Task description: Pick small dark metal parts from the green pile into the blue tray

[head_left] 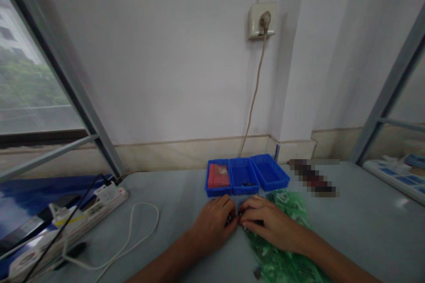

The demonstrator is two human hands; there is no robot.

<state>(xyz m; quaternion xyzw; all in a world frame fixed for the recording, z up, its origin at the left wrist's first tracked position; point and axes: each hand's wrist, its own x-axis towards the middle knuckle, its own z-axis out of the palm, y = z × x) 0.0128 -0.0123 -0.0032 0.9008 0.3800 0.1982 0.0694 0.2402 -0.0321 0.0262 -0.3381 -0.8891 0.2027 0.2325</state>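
Over the grey table, my left hand (215,221) has its fingers curled round a small dark, shiny item I cannot make out. Close beside it, nearly touching, my right hand (270,223) is pinched on another tiny dark piece, its wrist above a green plastic bag (285,258). Just beyond the hands stand three blue trays side by side. The left tray (218,193) holds red packets (218,179). A few small dark parts (248,184) lie in the middle tray (244,170). Nothing shows inside the right tray (270,172).
A power strip (96,212) with plugs lies at the left, with a white cable (133,241) looping across the table. Behind the trays, a cord (254,97) hangs from a wall socket (255,22). A pixelated patch covers something at the back right.
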